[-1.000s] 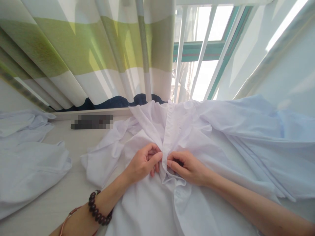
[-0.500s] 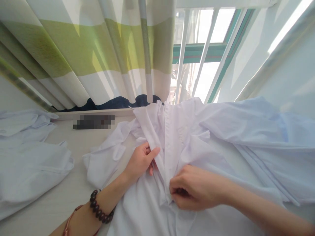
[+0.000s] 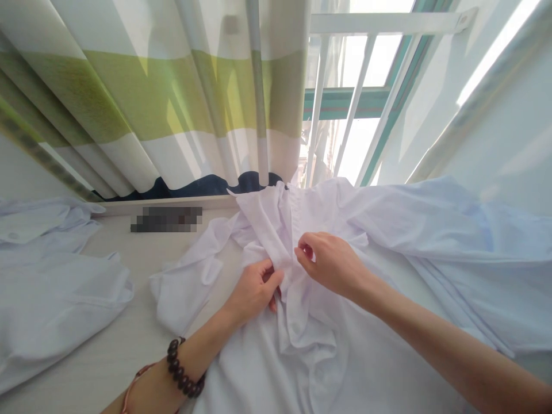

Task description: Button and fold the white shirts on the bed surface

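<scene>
A white button-up shirt [image 3: 388, 230] lies spread and crumpled across the table in front of me. My left hand [image 3: 254, 287], with a dark bead bracelet on its wrist, pinches the left edge of the shirt's front opening. My right hand [image 3: 330, 261] pinches the button strip of the right front edge a little higher up. Both hands are closed on the fabric, close together, near the middle of the shirt.
Another pale garment [image 3: 52, 282] lies heaped at the left on the light table [image 3: 121, 345]. A striped green and white curtain [image 3: 164, 98] hangs behind. White window bars [image 3: 357, 98] stand at the back right. A blurred dark object [image 3: 166, 218] rests by the sill.
My right hand has moved up the shirt's front edge, from low near my body to a spot above the left hand. The left hand kept its hold and barely shifted.
</scene>
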Demonstrator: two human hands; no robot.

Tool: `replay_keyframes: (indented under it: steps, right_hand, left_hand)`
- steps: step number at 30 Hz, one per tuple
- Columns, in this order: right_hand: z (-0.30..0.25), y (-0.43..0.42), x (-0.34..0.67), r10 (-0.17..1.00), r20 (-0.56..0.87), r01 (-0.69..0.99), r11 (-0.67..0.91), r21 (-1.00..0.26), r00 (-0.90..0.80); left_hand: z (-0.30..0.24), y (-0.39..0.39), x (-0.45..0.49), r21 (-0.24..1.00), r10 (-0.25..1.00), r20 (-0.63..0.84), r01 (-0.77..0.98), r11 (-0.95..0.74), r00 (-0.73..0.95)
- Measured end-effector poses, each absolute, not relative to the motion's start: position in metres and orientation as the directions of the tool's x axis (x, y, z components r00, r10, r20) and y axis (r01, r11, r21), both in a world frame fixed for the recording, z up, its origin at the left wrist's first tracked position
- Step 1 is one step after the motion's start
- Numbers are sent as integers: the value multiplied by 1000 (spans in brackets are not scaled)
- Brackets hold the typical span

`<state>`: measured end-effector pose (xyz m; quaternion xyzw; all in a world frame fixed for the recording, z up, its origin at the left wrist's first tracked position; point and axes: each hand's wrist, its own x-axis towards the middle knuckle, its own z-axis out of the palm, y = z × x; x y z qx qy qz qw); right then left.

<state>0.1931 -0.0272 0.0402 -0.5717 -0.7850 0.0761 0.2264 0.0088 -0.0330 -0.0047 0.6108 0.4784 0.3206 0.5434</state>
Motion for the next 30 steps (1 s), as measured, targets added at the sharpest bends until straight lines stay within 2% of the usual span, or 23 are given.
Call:
replay_keyframes:
  steps: [4, 7, 10, 13, 19, 21, 25, 30]
  right_hand:
    - [25, -18, 187, 975, 95, 882, 222, -415, -201]
    - [12, -23, 186, 979, 66, 880, 202, -430, -192]
    - [5, -31, 186, 973, 79, 882, 229, -412, -216]
    - [1, -32, 189, 961, 109, 865, 275, -419, -253]
    - [-10, -27, 199, 922, 256, 620, 385, -683, -291]
    - [-13, -27, 200, 908, 303, 539, 416, -733, -289]
    - [-15, -30, 197, 872, 373, 477, 487, -732, -318]
    - [-15, -30, 194, 829, 352, 503, 548, -669, -435]
  left_hand:
    - [-7, -30, 7, 982, 938, -150, 159, 104, 311]
    - [-6, -30, 9, 969, 945, -175, 221, 114, 277]
    - [-4, -30, 10, 959, 945, -182, 262, 110, 271]
    - [-2, -30, 10, 970, 935, -180, 213, 117, 305]
    - [-1, -25, 6, 985, 897, -150, -13, 171, 415]
    - [-2, -24, 5, 983, 897, -149, -39, 181, 416]
    - [-5, -24, 6, 986, 915, -158, 108, 127, 372]
    - [-6, -27, 9, 965, 909, -158, 254, 60, 386]
